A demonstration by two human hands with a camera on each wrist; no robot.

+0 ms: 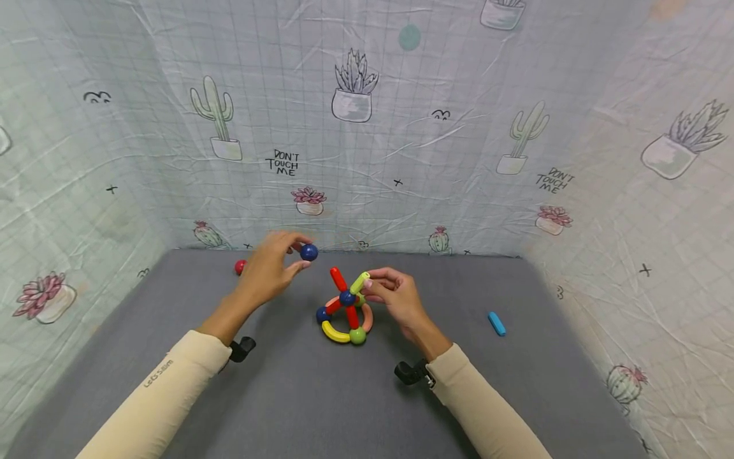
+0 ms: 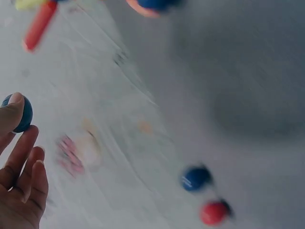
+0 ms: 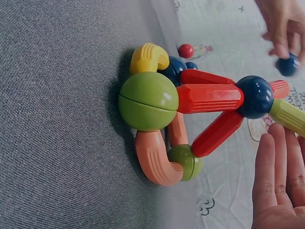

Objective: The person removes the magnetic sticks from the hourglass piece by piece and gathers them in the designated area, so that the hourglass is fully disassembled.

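My left hand (image 1: 297,253) is raised over the grey table and pinches a dark blue ball (image 1: 308,252) between thumb and fingertips; the left wrist view shows the same ball (image 2: 19,113) at my thumb. To its right stands a toy structure (image 1: 346,312) of red sticks, curved yellow and peach pieces, and green and blue balls. My right hand (image 1: 368,285) grips the yellow-green stick (image 1: 360,282) that juts from the structure's top blue ball (image 3: 256,97). The large green ball (image 3: 148,101) rests on the table at the structure's base.
A red ball (image 1: 239,266) lies on the grey table (image 1: 321,395) behind my left hand, with another blue ball (image 2: 195,178) beside it. A light blue stick (image 1: 496,323) lies to the right. Cactus-print cloth walls (image 1: 401,159) close in three sides.
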